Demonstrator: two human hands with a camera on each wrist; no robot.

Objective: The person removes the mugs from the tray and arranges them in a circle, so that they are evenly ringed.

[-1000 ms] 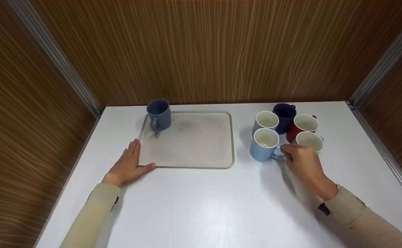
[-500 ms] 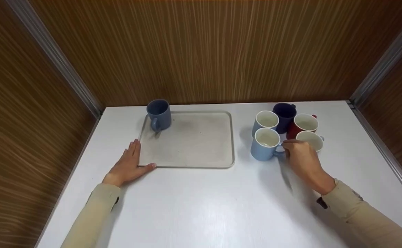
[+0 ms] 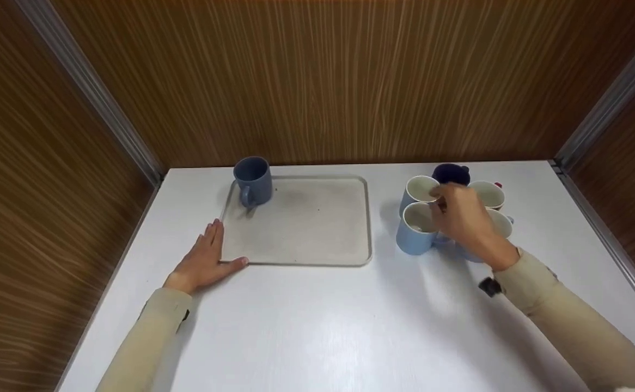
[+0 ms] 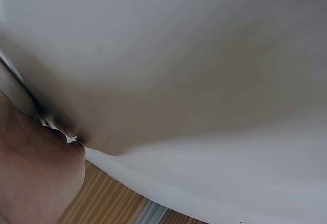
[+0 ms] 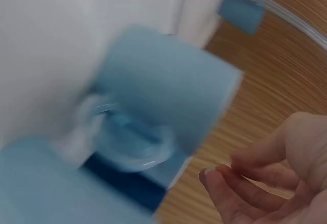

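My left hand [image 3: 200, 265] lies with straight fingers at the left front corner of the beige tray [image 3: 306, 234], thumb along its front edge. A grey-blue mug [image 3: 260, 188] stands upright on the tray's back left corner. On the right, my right hand [image 3: 464, 220] hovers above a cluster of mugs, fingers loosely bent and apart from the handle in the right wrist view. Nearest it are the front light-blue mug [image 3: 413, 239] and the light-blue mug behind it [image 3: 406, 202]. Part of a right-hand light-blue mug [image 3: 501, 223] is hidden by the hand.
A dark navy mug [image 3: 451, 173] and a white-lined mug with a red handle [image 3: 488, 194] stand at the back of the cluster. Wood-grain panels [image 3: 317, 81] enclose the white table [image 3: 317, 326] at the back and sides.
My right hand has let go of the front light-blue mug's handle and moved up and back over the cluster. The left hand and the tray have stayed put.
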